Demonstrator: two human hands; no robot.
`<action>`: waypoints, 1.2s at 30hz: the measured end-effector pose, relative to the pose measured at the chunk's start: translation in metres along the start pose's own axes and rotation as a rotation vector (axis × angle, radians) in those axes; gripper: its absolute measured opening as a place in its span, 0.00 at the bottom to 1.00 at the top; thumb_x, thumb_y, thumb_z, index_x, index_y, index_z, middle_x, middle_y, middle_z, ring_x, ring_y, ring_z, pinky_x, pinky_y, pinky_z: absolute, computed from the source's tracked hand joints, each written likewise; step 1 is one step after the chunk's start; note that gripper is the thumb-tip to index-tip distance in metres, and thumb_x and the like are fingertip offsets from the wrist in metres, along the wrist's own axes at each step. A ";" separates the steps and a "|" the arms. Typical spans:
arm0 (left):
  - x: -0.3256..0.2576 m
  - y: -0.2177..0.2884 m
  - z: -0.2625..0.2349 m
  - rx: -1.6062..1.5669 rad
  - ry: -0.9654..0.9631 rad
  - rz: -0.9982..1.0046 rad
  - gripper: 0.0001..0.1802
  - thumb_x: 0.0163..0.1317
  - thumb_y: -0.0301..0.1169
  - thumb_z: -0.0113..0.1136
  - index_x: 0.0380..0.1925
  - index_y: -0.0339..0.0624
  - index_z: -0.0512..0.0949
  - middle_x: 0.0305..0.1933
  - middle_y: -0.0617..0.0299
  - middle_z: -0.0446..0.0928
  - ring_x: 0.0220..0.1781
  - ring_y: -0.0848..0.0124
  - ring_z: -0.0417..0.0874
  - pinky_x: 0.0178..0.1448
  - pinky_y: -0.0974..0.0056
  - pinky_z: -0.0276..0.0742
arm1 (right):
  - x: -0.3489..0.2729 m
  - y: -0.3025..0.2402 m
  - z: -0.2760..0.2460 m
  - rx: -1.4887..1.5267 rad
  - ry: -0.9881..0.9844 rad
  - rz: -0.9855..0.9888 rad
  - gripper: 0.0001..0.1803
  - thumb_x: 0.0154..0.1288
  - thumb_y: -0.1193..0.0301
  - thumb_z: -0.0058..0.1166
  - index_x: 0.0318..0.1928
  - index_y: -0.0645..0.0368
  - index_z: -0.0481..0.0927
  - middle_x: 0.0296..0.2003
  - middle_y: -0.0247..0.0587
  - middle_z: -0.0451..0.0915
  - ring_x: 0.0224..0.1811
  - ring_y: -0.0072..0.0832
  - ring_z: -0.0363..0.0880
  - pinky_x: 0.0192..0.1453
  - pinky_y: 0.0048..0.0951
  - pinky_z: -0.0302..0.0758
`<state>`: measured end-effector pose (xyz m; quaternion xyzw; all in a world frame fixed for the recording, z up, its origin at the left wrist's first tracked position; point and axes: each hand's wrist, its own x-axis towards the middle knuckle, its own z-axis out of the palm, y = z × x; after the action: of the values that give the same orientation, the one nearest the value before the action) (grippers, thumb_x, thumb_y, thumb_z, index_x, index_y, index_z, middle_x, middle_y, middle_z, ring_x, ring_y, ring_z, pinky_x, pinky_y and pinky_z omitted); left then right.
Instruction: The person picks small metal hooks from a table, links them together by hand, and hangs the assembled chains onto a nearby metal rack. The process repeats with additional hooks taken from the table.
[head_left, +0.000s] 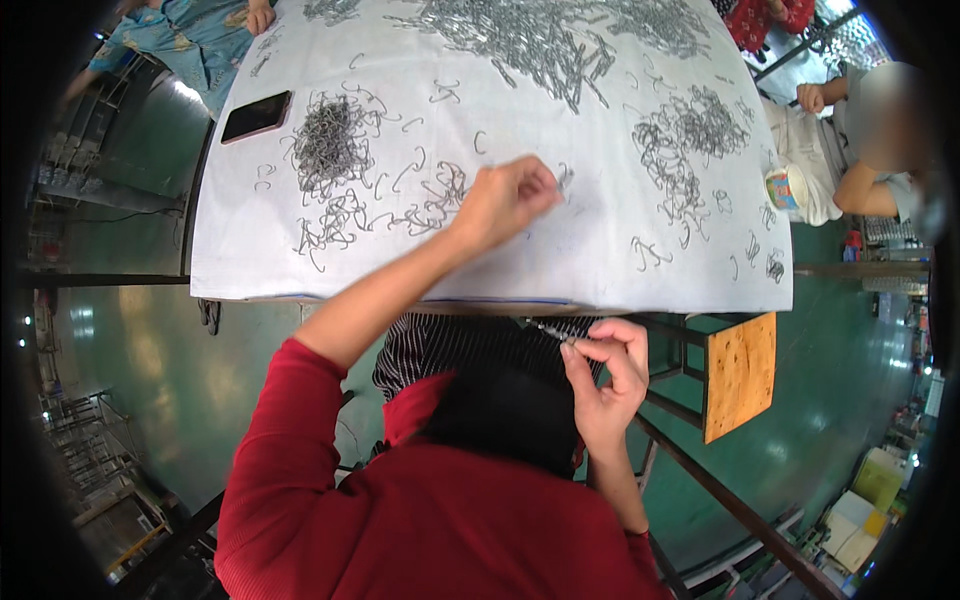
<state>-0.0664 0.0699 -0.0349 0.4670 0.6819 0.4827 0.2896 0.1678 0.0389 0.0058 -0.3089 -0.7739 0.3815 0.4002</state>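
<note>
Hooks (330,150) lie loose on table (590,268), plenty left; far-side strips (525,45) look done. My left hand (515,198) half-curled, hold too blurred to tell; right hand (610,375) pinches metal piece (551,332) off table's near edge.

Broad, white-covered table (620,270). Upper left: one black rectangular phone with a pinkish edge (257,118), lying flat near the border. To its right, a dense heap of thin grey curved metal wire hooks (330,145), with loose ones strewn below and rightward. Far side: a wide spread of elongated silvery metal pieces (530,45). Right: a second heap of hooks (708,122), trailing nearward; small tangled clump (775,267) near the corner.
</note>
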 end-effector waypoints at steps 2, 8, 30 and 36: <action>-0.044 0.021 0.004 -0.267 -0.061 -0.080 0.07 0.59 0.25 0.66 0.33 0.37 0.77 0.31 0.65 0.80 0.33 0.80 0.80 0.39 0.73 0.76 | 0.000 0.001 0.003 -0.028 -0.015 -0.032 0.07 0.51 0.82 0.66 0.32 0.63 0.83 0.38 0.41 0.74 0.35 0.29 0.73 0.37 0.27 0.71; -0.092 0.058 0.002 -0.457 -0.120 -0.155 0.06 0.59 0.22 0.66 0.34 0.38 0.77 0.32 0.66 0.79 0.35 0.80 0.80 0.42 0.73 0.75 | -0.001 0.003 0.009 0.019 0.009 -0.042 0.08 0.51 0.82 0.66 0.33 0.63 0.82 0.39 0.40 0.74 0.36 0.29 0.74 0.37 0.27 0.72; -0.139 0.037 -0.003 -0.249 0.143 0.252 0.09 0.50 0.23 0.71 0.31 0.41 0.81 0.33 0.62 0.82 0.38 0.66 0.82 0.48 0.62 0.76 | 0.128 0.046 0.105 -0.021 -0.625 -0.076 0.04 0.63 0.75 0.56 0.38 0.59 0.81 0.34 0.40 0.80 0.36 0.34 0.80 0.40 0.30 0.74; -0.136 0.034 0.002 -0.253 0.166 0.283 0.08 0.52 0.25 0.70 0.31 0.43 0.80 0.32 0.64 0.82 0.37 0.65 0.82 0.46 0.61 0.75 | 0.199 0.066 0.219 -0.398 -0.936 -0.329 0.04 0.63 0.70 0.57 0.37 0.56 0.80 0.40 0.38 0.78 0.42 0.40 0.79 0.47 0.37 0.75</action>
<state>0.0014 -0.0506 -0.0118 0.4766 0.5648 0.6374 0.2180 -0.1055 0.1540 -0.0579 -0.0504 -0.9652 0.2564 0.0005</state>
